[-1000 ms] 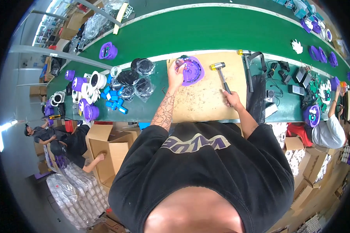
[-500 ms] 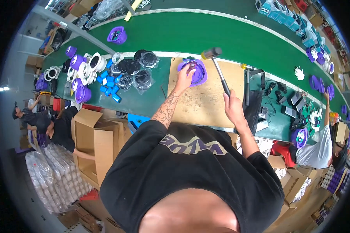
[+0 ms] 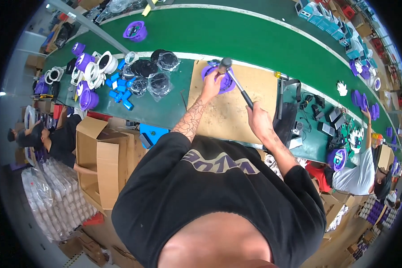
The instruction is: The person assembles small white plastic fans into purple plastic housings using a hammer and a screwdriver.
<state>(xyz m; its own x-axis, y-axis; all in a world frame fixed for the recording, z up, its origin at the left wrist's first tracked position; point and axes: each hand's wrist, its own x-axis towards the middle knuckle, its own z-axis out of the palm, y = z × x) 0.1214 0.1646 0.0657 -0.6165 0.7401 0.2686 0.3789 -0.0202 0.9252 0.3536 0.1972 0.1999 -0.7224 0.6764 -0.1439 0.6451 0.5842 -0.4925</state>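
Note:
My right hand (image 3: 260, 119) is closed around the black grip of a hammer (image 3: 226, 63), its metal shaft slanting up and left. The hammer's dark head is right over the fingertips of my left hand (image 3: 211, 85), at a purple round plastic housing (image 3: 228, 84). The housing lies on the far part of a tan work board (image 3: 225, 118). My left fingers are pinched together inside the housing; the hammer head and the fingers hide what they hold.
Left of the board lie blue blocks (image 3: 120, 91), black mesh discs (image 3: 144, 68) and white rings (image 3: 92, 71). Right of it are another hammer (image 3: 280, 96) and dark adapters (image 3: 326, 128). A purple housing (image 3: 135, 31) sits on the green belt (image 3: 187, 31). Co-workers sit at both sides.
The hammer head has come down and left, from beside the housing to over my left fingers. My right hand has shifted slightly left with it. My left hand stays at the housing.

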